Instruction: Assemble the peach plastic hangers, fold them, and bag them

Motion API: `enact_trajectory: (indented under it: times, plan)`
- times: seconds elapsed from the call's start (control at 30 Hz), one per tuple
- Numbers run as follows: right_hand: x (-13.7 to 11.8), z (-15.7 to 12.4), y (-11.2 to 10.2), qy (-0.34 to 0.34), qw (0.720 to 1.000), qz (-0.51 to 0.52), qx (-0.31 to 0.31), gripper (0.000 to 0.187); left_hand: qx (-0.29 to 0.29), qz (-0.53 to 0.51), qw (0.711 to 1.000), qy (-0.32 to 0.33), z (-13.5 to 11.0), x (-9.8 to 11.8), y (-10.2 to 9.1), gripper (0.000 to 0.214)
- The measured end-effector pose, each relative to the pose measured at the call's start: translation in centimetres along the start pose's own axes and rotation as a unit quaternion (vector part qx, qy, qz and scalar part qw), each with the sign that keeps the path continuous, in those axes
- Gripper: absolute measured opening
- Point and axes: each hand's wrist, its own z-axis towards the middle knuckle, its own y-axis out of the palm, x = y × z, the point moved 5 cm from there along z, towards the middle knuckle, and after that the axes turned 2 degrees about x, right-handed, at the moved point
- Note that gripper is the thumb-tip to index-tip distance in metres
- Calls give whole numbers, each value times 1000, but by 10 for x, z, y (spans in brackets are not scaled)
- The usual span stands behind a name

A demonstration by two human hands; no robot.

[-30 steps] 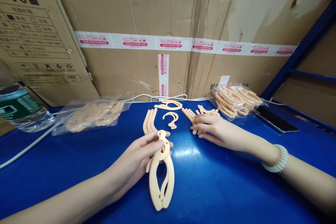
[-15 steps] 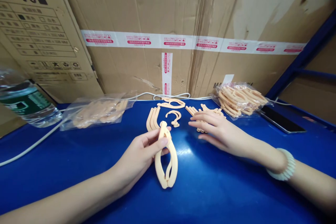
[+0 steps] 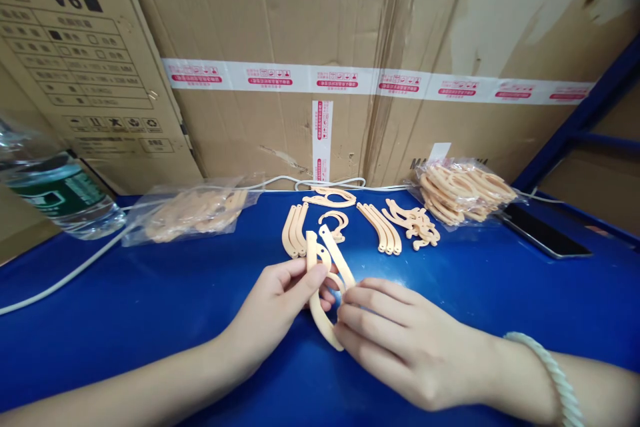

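Note:
In front of me is a cream folding clothes hanger (image 3: 316, 300), its curved arms spread apart at the holed upper ends. My left hand (image 3: 295, 290) pinches it near the top of the left arm, thumb in front. A curved piece with a hole shows between the two arms. My right hand (image 3: 395, 333) grips the right hanger arm (image 3: 337, 255) at its lower part; the fingers hide that end. Just beyond lie loose hooks (image 3: 341, 220), and to the left, a few curved hanger arms (image 3: 295, 230).
More hanger arms (image 3: 383, 230) and a pile of small hooks (image 3: 417, 223) lie right of centre. A folded hanger (image 3: 330, 197) rests behind. Bagged parts (image 3: 193, 213) (image 3: 460, 193) flank them. A bottle (image 3: 65, 193), white cable (image 3: 70, 287), phone (image 3: 545, 230) and cardboard boxes (image 3: 280, 133) surround the blue table (image 3: 240, 387).
My right hand has come from the loose parts on the right to the hanger and taken hold of its right side. The hanger's arms, joined at the top before, are now spread apart there.

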Motion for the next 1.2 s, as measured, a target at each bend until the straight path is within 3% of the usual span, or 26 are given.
enact_trajectory:
  times: [0.37, 0.67, 1.0, 1.2]
  plan:
    - [8, -3, -1, 46, 998, -31, 21, 23, 34, -66, 997, -12, -3, -3, -4, 38]
    - [19, -8, 9, 122, 990, -55, -43, 39, -8, -56, 998, -11, -5, -5, 2, 47]
    - [19, -8, 5, 97, 994, -41, -37, 40, -5, -49, 998, -42, -3, -4, 1, 54]
    - [21, -7, -12, 77, 994, -77, 24, 31, 46, -101, 991, -76, 1, -3, -3, 52]
